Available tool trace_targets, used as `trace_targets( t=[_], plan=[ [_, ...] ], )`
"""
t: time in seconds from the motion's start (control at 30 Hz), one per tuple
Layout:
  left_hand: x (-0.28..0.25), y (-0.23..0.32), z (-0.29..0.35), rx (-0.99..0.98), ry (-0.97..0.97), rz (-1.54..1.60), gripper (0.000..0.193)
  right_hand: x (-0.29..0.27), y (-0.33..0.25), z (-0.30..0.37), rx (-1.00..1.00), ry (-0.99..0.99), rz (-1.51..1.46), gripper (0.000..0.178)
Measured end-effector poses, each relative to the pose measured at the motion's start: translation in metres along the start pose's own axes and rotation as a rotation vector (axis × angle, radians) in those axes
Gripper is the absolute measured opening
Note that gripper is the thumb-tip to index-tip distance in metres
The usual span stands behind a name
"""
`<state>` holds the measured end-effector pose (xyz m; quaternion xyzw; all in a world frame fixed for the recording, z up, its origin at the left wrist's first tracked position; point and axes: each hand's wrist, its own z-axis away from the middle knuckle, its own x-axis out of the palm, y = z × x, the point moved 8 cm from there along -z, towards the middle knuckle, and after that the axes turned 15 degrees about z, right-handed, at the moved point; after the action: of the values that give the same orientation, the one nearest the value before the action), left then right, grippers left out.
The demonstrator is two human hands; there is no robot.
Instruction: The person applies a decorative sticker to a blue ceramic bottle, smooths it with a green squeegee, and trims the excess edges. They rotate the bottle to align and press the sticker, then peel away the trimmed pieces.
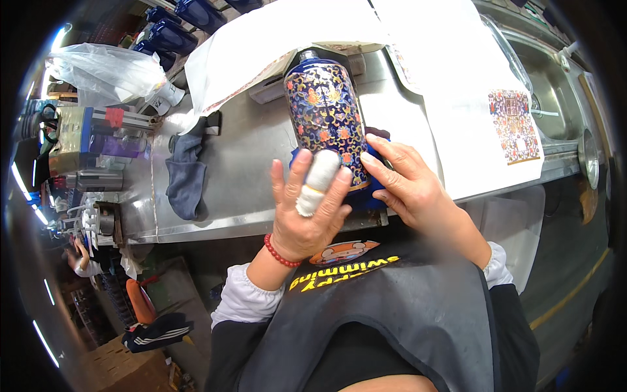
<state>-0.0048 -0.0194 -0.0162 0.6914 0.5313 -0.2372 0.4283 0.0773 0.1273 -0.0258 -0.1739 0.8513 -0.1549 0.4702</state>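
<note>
A dark blue bottle (324,108) with a dense gold, red and pink floral pattern lies on the metal table, its neck pointing away from me. My left hand (307,209) is open, with fingers spread over the bottle's lower end. A white wrapping (319,183) covers one of its fingers, and a red bead bracelet circles the wrist. At the bottle's lower right edge, my right hand (411,186) has its fingers stretched out, fingertips touching the side. Blue cloth (371,198) shows under the bottle's near end; how it lies there is mostly hidden.
White paper sheets (457,78) cover the right and far table; one bears a patterned print (514,127). A grey-blue cloth (186,176) lies left, near a plastic bag (104,72). More blue bottles (173,36) stand far left. A metal sink (552,98) is at right.
</note>
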Motion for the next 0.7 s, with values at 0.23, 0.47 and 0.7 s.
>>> trace_targets(
  t=[0.23, 0.47, 0.7],
  plan=[
    [-0.012, -0.017, 0.0, -0.172, 0.177, 0.154, 0.068, 0.001, 0.001, -0.001, 0.022, -0.019, -0.006, 0.067],
    [-0.001, -0.01, 0.001, -0.061, -0.002, -0.023, 0.057, 0.002, 0.0, -0.002, 0.025, -0.011, -0.012, 0.066],
    [-0.005, -0.014, 0.011, -0.06, 0.069, 0.026, 0.048, 0.001, 0.0, -0.003, 0.022, 0.004, -0.007, 0.065]
  ],
)
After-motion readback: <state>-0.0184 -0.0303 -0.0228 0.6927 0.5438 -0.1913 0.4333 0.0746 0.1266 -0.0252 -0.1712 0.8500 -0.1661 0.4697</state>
